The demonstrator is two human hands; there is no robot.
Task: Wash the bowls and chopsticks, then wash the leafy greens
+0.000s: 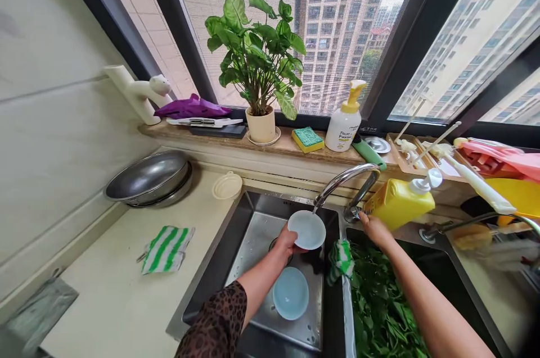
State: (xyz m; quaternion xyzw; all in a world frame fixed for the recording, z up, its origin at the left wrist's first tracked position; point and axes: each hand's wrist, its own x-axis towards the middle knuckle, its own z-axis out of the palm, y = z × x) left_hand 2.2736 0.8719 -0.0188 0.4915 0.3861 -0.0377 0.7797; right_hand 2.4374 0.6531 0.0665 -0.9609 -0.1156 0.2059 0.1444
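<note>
My left hand (286,241) grips a pale bowl (310,229) by its rim, just under the spout of the chrome faucet (337,181). A thin stream of water seems to run from the spout into it. Below, a second pale blue bowl (291,293) rests on the floor of the left sink basin (257,234). My right hand (373,229) is closed on the faucet handle (355,212) at the base of the faucet, and its fingers partly cover the handle.
A green-striped cloth (341,259) hangs over the divider. Leafy greens (386,302) fill the right basin. A yellow pump bottle (399,200) stands behind my right hand. Left on the counter are another striped cloth (167,249) and metal pans (147,178). A potted plant (260,125) sits on the sill.
</note>
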